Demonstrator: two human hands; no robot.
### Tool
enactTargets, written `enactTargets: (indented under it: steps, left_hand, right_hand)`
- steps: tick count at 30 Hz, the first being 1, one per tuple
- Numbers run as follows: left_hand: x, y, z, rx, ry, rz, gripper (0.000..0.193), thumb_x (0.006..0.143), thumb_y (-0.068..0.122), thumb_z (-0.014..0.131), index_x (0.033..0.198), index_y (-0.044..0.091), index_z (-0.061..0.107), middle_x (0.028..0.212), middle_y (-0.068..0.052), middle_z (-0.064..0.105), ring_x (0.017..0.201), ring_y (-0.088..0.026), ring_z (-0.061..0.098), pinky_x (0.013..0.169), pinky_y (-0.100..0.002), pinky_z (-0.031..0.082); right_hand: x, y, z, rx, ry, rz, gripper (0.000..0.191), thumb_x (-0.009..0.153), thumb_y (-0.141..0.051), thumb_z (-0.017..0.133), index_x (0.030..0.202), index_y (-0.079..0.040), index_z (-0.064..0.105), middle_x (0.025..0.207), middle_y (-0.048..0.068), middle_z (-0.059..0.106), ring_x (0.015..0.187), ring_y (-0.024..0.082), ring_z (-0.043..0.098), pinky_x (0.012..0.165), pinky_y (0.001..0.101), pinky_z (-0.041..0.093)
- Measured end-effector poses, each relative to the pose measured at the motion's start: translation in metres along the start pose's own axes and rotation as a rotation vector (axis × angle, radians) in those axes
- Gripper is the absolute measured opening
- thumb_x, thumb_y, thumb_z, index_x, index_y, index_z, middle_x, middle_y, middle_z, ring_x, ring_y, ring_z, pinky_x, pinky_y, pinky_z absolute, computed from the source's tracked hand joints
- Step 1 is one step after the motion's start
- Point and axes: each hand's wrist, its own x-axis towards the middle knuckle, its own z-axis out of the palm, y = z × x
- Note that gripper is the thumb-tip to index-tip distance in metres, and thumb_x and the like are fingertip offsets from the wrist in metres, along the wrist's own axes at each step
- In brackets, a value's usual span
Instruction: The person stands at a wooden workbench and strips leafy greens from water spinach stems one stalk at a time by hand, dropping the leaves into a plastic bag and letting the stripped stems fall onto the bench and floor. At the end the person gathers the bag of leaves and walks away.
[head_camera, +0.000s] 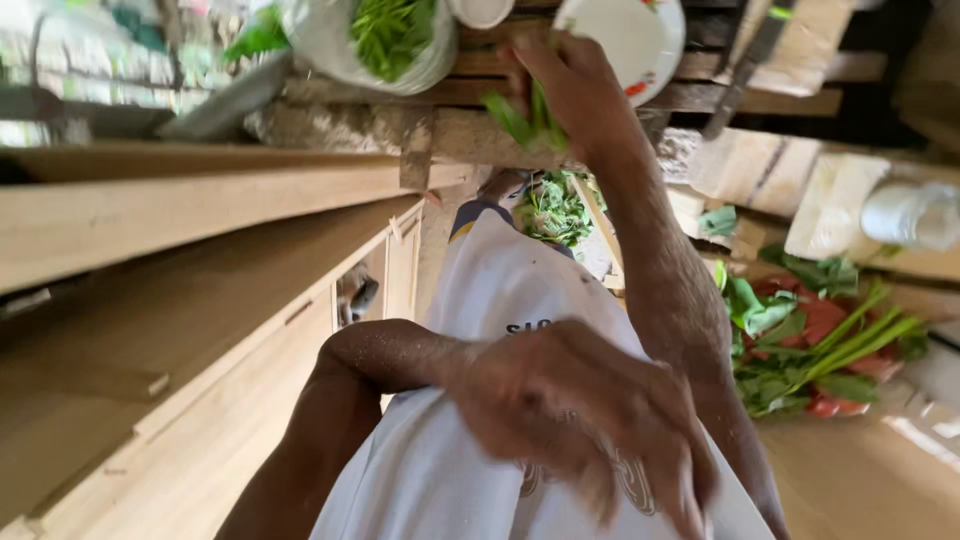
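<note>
Reaching far out ahead of the body, the right hand pinches a small bunch of green leaves between fingers and thumb, the leaves hanging just under the palm. Just beyond that hand stands a white plate with a bit of red on its rim, and beside the plate, off to the hand's left, a white bowl filled with cut green stalks. Both stand on a rough wooden surface of planks.

The left hand is close to the camera, blurred, lying against the white shirt; its fingers are curled loosely, holding nothing that can be made out.

Between the two hands, below the right forearm, lies a heap of chopped greens. To the right of that forearm, a bundle of leafy stalks rests over something red. Pale wooden boards run along the left of the left hand.
</note>
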Motion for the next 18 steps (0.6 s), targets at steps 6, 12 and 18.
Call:
enactTargets:
  steps: [6, 12, 18]
  left_hand:
    - [0.008, 0.043, 0.013, -0.059, 0.157, 0.239, 0.012, 0.111, 0.019, 0.063, 0.113, 0.010, 0.070, 0.115, -0.005, 0.073, 0.109, -0.017, 0.072, 0.099, -0.031, 0.059]
    - [0.022, 0.037, 0.008, -0.157, 0.113, 0.251, 0.010, 0.110, 0.018, 0.065, 0.112, 0.009, 0.070, 0.112, -0.005, 0.072, 0.106, -0.017, 0.071, 0.096, -0.030, 0.058]
    - [0.070, 0.011, 0.000, -0.480, -0.177, 0.092, 0.008, 0.109, 0.017, 0.066, 0.112, 0.009, 0.069, 0.110, -0.005, 0.070, 0.104, -0.017, 0.070, 0.094, -0.030, 0.058]
  right_hand:
    - [0.135, 0.017, 0.091, -0.394, -0.232, 0.118, 0.031, 0.111, -0.024, 0.050, 0.125, 0.000, 0.063, 0.101, 0.007, 0.066, 0.087, 0.018, 0.067, 0.075, 0.0318, 0.057]
    - [0.121, 0.035, 0.075, -0.160, -0.135, -0.055, 0.032, 0.115, -0.020, 0.045, 0.135, 0.001, 0.058, 0.124, 0.011, 0.067, 0.108, 0.023, 0.074, 0.092, 0.0345, 0.063]
    - [-0.028, 0.120, -0.061, 0.482, 0.379, -0.232, 0.034, 0.110, -0.013, 0.048, 0.138, 0.005, 0.056, 0.117, 0.017, 0.075, 0.099, 0.027, 0.078, 0.094, 0.0374, 0.066]
